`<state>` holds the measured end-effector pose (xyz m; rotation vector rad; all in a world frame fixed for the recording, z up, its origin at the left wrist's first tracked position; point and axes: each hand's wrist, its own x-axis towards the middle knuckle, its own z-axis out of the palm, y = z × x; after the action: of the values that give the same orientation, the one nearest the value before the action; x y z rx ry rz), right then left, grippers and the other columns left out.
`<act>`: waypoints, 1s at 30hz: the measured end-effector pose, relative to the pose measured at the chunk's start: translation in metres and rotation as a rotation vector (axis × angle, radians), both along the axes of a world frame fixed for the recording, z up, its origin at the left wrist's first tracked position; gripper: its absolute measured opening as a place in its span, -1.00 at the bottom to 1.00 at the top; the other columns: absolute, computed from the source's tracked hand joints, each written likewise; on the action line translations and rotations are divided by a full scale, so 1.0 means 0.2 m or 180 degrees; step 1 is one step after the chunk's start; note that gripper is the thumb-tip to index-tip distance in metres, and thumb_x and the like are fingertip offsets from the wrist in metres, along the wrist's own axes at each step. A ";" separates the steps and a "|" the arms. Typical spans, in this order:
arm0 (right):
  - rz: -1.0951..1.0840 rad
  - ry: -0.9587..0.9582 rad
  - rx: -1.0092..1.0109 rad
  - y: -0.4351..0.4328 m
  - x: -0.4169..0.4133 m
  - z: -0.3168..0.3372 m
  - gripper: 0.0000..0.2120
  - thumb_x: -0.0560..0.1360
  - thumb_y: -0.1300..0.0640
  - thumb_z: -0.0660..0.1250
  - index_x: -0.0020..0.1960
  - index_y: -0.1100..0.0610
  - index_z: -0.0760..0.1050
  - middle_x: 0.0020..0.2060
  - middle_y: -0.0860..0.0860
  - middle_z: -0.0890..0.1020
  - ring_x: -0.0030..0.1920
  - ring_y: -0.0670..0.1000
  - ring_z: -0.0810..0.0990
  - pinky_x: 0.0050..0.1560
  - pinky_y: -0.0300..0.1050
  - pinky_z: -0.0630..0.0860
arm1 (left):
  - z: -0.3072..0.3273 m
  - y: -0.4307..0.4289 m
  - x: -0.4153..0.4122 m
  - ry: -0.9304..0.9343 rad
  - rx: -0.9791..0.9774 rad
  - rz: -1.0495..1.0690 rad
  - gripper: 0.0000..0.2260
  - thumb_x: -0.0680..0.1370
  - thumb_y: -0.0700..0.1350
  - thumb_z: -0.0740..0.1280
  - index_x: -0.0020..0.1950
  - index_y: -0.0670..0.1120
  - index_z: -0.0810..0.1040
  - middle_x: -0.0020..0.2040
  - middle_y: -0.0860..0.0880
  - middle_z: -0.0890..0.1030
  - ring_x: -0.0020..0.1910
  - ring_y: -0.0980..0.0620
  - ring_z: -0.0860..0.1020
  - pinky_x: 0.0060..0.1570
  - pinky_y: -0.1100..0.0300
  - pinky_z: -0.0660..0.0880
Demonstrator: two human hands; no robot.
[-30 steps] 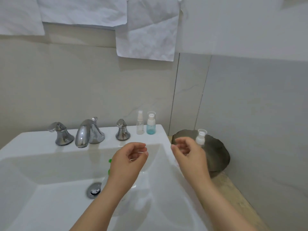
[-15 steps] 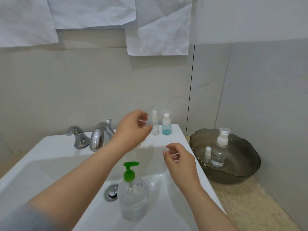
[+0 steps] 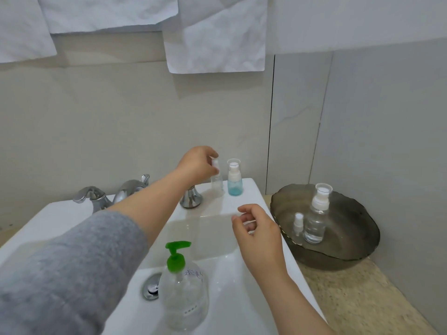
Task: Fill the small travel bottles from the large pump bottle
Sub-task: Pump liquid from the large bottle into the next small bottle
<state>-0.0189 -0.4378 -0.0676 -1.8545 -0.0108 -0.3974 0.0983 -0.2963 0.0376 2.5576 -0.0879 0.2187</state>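
A large clear pump bottle with a green pump head stands in the white sink basin near the drain. On the sink's back ledge stand a small clear spray bottle and a small bottle with blue liquid. My left hand reaches over the ledge, its fingers pinching the cap of the clear spray bottle. My right hand hovers above the sink's right edge, fingers loosely curled, holding nothing.
A dark glass bowl on the beige counter at the right holds a clear pump bottle and a tiny spray bottle. A chrome faucet with two handles sits at the back. White cloths hang on the wall above.
My left hand has moved from above the basin up and back to the ledge and taken hold of the clear spray bottle's cap. My right hand stays hovering by the sink's right edge.
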 end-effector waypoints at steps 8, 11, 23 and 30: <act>0.0099 -0.0016 0.0259 -0.01 0.00 0.03 -0.79 0.53 -0.02 0.35 0.15 -0.01 0.52 -0.07 -0.15 0.60 -0.10 -0.30 0.52 -0.16 -0.46 0.44 | 0.03 0.01 -0.30 -0.0506 -0.0865 -0.0140 -0.94 0.52 -0.19 0.46 -0.03 -0.11 0.63 -0.15 0.00 0.65 -0.16 -0.01 0.62 -0.17 0.29 0.53; 0.0626 0.0067 0.0650 0.01 -0.02 0.06 -0.65 0.56 -0.13 0.29 0.29 -0.03 0.49 0.12 -0.19 0.59 0.10 -0.28 0.54 0.10 -0.34 0.49 | -0.01 0.04 -0.51 -0.0496 -0.1323 -0.0424 -0.90 0.52 -0.23 0.48 -0.03 -0.06 0.64 -0.08 -0.11 0.70 -0.05 -0.16 0.68 0.07 -0.05 0.62; 0.1396 0.0421 0.1309 -0.02 -0.12 0.09 -0.82 0.53 0.12 0.35 0.10 0.10 0.62 -0.03 0.02 0.68 -0.08 -0.09 0.62 -0.12 -0.24 0.56 | -0.24 0.11 -0.73 -0.0515 -0.2394 -0.0224 -0.90 0.50 -0.23 0.52 -0.07 -0.08 0.64 -0.20 -0.02 0.67 -0.19 -0.04 0.62 0.01 -0.24 0.60; 0.1261 0.0335 0.1554 -0.03 -0.10 0.09 -0.81 0.49 0.24 0.41 0.09 0.10 0.60 -0.07 -0.04 0.65 -0.06 -0.11 0.62 -0.09 -0.23 0.56 | -0.25 0.10 -0.71 -0.0489 -0.2148 -0.0282 -0.83 0.52 0.02 0.49 0.00 -0.01 0.59 -0.09 0.02 0.67 -0.06 -0.11 0.66 0.13 -0.16 0.59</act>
<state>-0.0398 -0.4439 -0.0505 -1.3461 -0.1904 -0.0175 -0.0427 -0.2767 -0.0126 1.8601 -0.1554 0.3439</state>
